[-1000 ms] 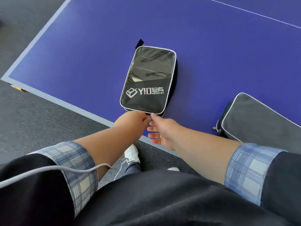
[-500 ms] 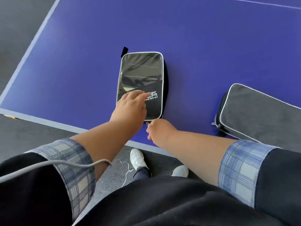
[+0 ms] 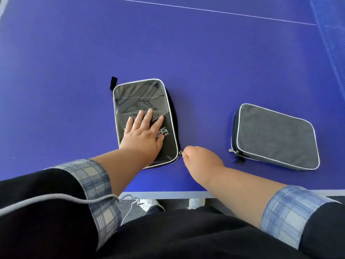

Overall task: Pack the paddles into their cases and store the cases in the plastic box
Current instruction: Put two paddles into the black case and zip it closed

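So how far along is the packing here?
Done, apparently: the grey case lies closed on the table. In hand: the left hand presses flat on the black case while the right hand pinches its zipper pull. Left: boxing both cases; no plastic box in view.

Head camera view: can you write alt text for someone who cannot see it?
A person's left hand presses flat on a black paddle case on a blue table while the right hand pinches its zipper pull. A grey case lies apart to the right.
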Demonstrator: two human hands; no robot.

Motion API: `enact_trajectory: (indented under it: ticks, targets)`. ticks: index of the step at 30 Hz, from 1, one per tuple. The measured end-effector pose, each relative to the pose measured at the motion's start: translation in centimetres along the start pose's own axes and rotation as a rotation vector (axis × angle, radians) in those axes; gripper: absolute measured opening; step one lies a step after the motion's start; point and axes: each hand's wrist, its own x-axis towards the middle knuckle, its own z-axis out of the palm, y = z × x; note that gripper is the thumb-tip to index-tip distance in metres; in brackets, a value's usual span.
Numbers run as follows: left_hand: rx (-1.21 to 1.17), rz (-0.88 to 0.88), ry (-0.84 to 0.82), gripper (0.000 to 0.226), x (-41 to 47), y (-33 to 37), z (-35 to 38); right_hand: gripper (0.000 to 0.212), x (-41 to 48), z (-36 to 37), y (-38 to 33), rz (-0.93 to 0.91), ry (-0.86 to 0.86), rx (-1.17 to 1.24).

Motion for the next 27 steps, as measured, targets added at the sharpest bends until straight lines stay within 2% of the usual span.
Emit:
enact_trajectory:
  ticks: [4,15,19,22,27]
  targets:
    - [0.018,0.009,-0.008,0.063,0.2,-0.2,-0.1,0.014,1.8,-1.8,-0.6,-0.018,0.073,-0.112]
    - [0.020,0.025,-0.037,0.062,0.5,0.0,-0.1,0.024,9.5,-5.7,-1.3,-0.074,0.182,-0.150]
    - [-0.003,-0.004,0.076,0.052,3.9,-0.4,-2.0,0.027,12.2,-6.7,-1.4,-0.122,0.174,-0.152]
    - [-0.052,-0.081,0.021,0.067,6.1,-1.5,-2.0,0.027,13.6,-7.4,-1.0,-0.179,0.159,-0.167]
    - [-0.070,-0.086,0.048,0.069,5.9,-1.8,-1.3,0.022,17.2,-9.9,-1.4,-0.220,0.185,-0.170]
